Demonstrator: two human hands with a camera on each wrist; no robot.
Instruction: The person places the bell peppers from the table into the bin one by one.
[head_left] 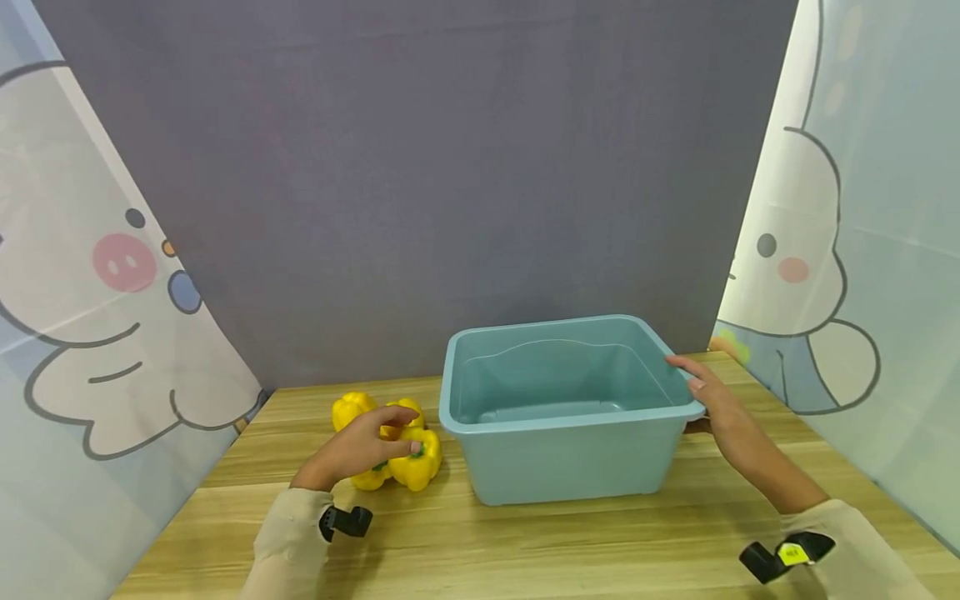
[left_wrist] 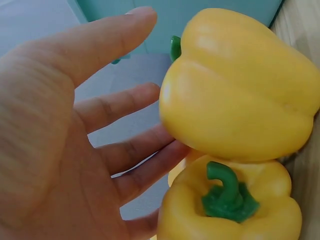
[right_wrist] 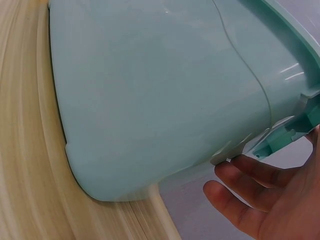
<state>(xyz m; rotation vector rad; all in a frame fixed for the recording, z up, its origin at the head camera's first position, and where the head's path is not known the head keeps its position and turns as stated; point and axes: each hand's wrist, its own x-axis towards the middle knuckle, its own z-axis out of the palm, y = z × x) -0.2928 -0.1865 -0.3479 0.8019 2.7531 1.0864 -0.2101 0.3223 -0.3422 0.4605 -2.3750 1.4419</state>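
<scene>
Several yellow bell peppers [head_left: 422,471] lie grouped on the table, left of a blue-green plastic bin [head_left: 562,458]. My left hand [head_left: 367,446] reaches over them with thumb and fingers spread and relaxed. In the left wrist view, one pepper [left_wrist: 235,85] lies on its side by the fingertips. Below it another pepper [left_wrist: 185,215] shows its green stem. Some fingertips are hidden behind the peppers. At the bin's right end, my right hand [head_left: 716,400] holds the rim. Seen from the right wrist, the fingers [right_wrist: 245,187] curl up under the rim's outer edge.
The wood-grain table [head_left: 525,550] runs back to a dark grey cloth backdrop [head_left: 450,183]. Pale curtains with cartoon animals [head_left: 75,333] hang at both sides. The bin's visible floor is bare.
</scene>
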